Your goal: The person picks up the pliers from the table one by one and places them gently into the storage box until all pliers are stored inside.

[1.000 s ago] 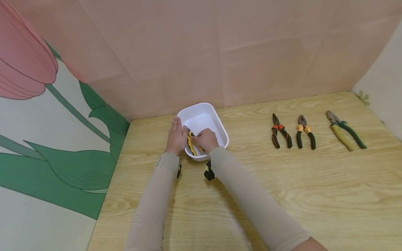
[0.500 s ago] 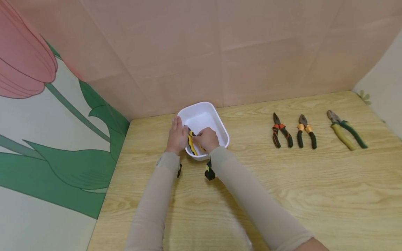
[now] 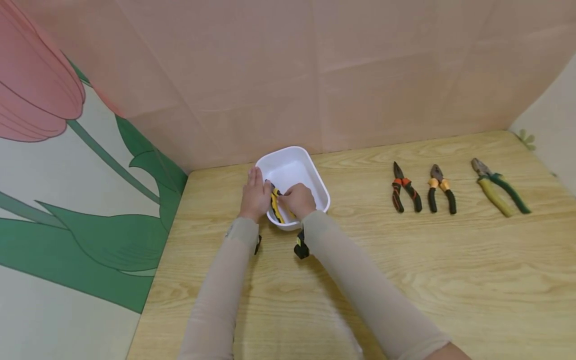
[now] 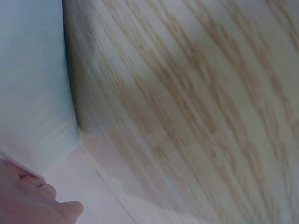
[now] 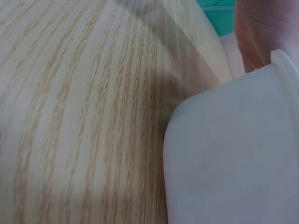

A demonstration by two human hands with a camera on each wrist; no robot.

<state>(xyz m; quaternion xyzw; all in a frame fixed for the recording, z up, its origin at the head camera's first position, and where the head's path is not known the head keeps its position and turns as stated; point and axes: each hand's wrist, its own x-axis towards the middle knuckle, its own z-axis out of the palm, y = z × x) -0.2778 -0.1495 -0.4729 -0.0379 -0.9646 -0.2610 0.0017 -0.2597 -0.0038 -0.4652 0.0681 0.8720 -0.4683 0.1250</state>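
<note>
Your right hand [image 3: 298,199] grips the rubbery yellow-and-black pliers [image 3: 275,207] inside the smooth white plastic tub [image 3: 310,172], your flat left hand [image 3: 254,196] steadying its rim

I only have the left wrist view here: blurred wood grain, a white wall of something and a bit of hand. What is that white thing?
Observer: A white rectangular plastic tub on the wooden table; the left hand rests against its left rim.
Operator: Anything inside it?
Observer: Yellow-and-black-handled pliers, with the right hand over them in the tub, fingers curled on the handles.
Operator: Other tools around?
Observer: Three more pliers lie in a row to the right: orange-and-black long-nose pliers, orange-and-black combination pliers, and yellow-and-green pliers.
</note>
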